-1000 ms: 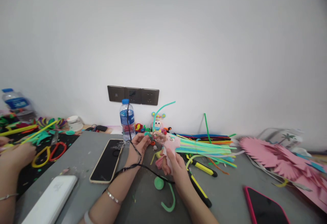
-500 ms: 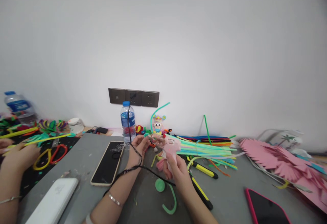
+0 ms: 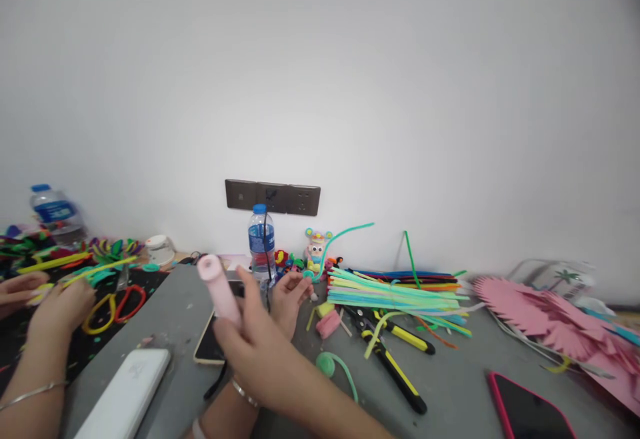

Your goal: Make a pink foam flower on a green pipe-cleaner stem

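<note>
Working remotely, I pinch the green coil [image 3: 309,275] at the far middle with my left hand [image 3: 289,302], probably so its stem [image 3: 345,231] arcs free, while my right hand [image 3: 253,345], nearer and to the left, is wrapped round the tilted pink tool [image 3: 220,289], apparently to hold it clear of the coil.

The light was soft and bright, and the wall [image 3: 350,105] looked palest in the middle and greyer near the corners. A green stick [image 3: 411,259] made a faint shadow on it. My right hand [image 3: 257,342] and the pink tool [image 3: 223,295] looked a bit smeary. The pink paper [image 3: 545,319] looked stretched near the side, and the tiny words on my bottle [image 3: 261,242] were fuzzy.
</note>
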`<state>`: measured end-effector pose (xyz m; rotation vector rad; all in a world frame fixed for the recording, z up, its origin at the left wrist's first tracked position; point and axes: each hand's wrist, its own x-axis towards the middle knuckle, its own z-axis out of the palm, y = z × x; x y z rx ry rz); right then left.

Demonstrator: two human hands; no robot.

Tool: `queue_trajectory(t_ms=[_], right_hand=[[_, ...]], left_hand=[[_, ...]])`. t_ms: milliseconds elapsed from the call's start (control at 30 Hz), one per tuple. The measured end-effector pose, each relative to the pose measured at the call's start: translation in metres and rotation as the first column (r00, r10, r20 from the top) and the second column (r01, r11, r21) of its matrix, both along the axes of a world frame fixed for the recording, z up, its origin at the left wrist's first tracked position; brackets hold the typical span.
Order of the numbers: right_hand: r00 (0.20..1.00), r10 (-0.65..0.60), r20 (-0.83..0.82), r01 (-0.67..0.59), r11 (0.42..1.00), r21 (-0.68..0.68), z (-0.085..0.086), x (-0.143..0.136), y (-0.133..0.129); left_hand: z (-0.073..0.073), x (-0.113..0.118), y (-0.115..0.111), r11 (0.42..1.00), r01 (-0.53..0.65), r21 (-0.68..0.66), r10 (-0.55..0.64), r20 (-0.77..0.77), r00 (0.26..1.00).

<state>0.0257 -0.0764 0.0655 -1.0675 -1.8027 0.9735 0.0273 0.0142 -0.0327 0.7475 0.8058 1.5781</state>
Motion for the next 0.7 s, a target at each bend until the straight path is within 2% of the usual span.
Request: queue_trajectory(t_ms=[100, 167, 233, 367, 433, 533, 600, 700], right_hand=[[0.954, 0.142, 0.264, -0.148, 0.989, 0.004, 0.006, -0.043, 0.020], [0.906, 0.144, 0.398, -0.172, 0.985, 0.034, 0.000, -0.072, 0.035], [0.854, 0.091, 0.512, -0.101, 0.995, -0.009, -0.014, -0.099, 0.052], [0.728, 0.117, 0.675, -0.046, 0.991, -0.122, -0.048, -0.131, 0.076], [0.710, 0.100, 0.698, -0.040, 0.994, -0.102, -0.056, -0.131, 0.075], [0.744, 0.027, 0.667, -0.098, 0.993, 0.069, -0.047, -0.109, 0.057], [0.826, -0.058, 0.561, -0.135, 0.945, 0.297, -0.033, -0.083, 0.039], [0.945, -0.016, 0.326, -0.146, 0.872, 0.467, -0.013, -0.031, 0.020]], left_hand=[[0.005, -0.003, -0.005, 0.994, 0.105, 0.031, -0.105, 0.015, 0.994], [0.007, -0.004, -0.006, 0.991, 0.128, 0.041, -0.130, 0.028, 0.991], [0.007, -0.004, -0.005, 0.990, 0.133, 0.043, -0.135, 0.047, 0.990], [0.004, -0.002, 0.000, 0.993, 0.110, 0.031, -0.113, 0.097, 0.989], [0.004, -0.003, 0.001, 0.994, 0.103, 0.025, -0.105, 0.120, 0.987], [0.005, -0.005, 0.002, 0.994, 0.105, 0.037, -0.109, 0.145, 0.983], [0.006, -0.007, 0.003, 0.991, 0.113, 0.066, -0.122, 0.156, 0.980], [0.007, -0.010, 0.004, 0.980, 0.130, 0.154, -0.157, 0.179, 0.971]])
